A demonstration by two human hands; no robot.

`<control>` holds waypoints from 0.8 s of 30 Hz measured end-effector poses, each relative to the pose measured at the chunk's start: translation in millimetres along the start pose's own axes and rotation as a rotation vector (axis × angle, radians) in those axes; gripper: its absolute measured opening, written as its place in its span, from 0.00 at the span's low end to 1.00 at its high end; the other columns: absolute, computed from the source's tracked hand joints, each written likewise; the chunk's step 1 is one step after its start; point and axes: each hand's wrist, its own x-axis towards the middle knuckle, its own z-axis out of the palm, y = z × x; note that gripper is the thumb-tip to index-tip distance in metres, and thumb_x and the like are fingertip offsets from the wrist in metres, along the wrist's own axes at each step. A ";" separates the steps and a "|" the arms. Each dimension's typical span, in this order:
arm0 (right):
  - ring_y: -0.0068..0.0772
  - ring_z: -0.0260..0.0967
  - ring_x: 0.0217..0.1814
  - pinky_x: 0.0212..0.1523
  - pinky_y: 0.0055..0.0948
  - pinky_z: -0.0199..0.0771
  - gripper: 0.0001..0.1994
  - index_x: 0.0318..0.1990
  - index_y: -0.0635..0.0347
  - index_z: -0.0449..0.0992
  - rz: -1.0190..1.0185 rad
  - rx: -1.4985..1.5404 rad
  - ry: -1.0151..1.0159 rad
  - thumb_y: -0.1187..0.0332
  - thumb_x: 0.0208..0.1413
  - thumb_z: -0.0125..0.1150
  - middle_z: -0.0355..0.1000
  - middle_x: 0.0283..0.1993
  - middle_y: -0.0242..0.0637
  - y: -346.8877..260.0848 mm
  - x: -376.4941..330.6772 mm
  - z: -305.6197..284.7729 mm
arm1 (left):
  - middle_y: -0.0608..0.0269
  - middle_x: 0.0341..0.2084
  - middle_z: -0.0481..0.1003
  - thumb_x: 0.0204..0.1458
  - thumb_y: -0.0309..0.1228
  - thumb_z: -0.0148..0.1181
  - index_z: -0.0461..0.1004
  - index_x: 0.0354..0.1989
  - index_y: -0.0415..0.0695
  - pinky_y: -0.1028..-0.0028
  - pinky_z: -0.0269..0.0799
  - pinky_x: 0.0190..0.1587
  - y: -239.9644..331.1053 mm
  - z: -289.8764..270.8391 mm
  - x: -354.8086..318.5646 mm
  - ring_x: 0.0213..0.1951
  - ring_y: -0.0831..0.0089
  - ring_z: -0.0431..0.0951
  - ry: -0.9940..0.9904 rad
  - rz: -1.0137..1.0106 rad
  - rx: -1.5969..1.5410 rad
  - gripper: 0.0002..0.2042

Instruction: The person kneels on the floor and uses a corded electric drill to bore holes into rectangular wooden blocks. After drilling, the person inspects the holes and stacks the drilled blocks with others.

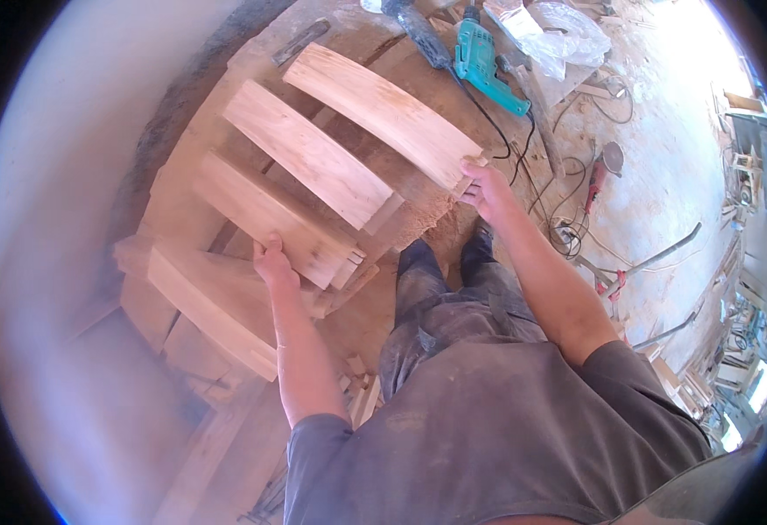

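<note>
Several curved, pale wooden slats lie side by side on a workbench. My left hand grips the near edge of one slat near its tenon end. My right hand holds the end of the farthest slat. Between them lies another curved slat, untouched. A fourth slat sits nearest to me on the left, beside my left forearm.
A teal power drill with a black cord lies at the bench's far end, beside a clear plastic bag. A red-handled tool and cables lie on the dusty floor at right. Wood offcuts sit by my legs. A pale wall stands left.
</note>
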 end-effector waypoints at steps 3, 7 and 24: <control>0.49 0.79 0.56 0.55 0.51 0.80 0.26 0.62 0.67 0.74 -0.027 -0.060 0.004 0.66 0.57 0.70 0.79 0.55 0.49 -10.7 -9.5 -2.8 | 0.46 0.63 0.73 0.64 0.25 0.61 0.60 0.74 0.33 0.62 0.76 0.60 -1.3 5.2 -2.0 0.57 0.61 0.78 0.077 0.021 0.070 0.30; 0.46 0.81 0.51 0.50 0.46 0.83 0.25 0.58 0.70 0.76 -0.132 -0.180 0.038 0.65 0.56 0.71 0.80 0.52 0.47 -21.4 -38.3 -7.0 | 0.37 0.68 0.65 0.59 0.30 0.66 0.57 0.74 0.29 0.53 0.68 0.67 -13.7 23.7 -0.4 0.64 0.51 0.71 0.312 0.170 0.327 0.37; 0.46 0.73 0.66 0.65 0.52 0.75 0.27 0.67 0.62 0.68 -0.034 0.275 -0.306 0.73 0.61 0.65 0.73 0.66 0.43 72.1 -62.2 -159.9 | 0.35 0.74 0.58 0.57 0.25 0.65 0.48 0.78 0.29 0.59 0.60 0.73 24.8 247.8 -89.7 0.72 0.52 0.64 -0.439 0.135 0.300 0.43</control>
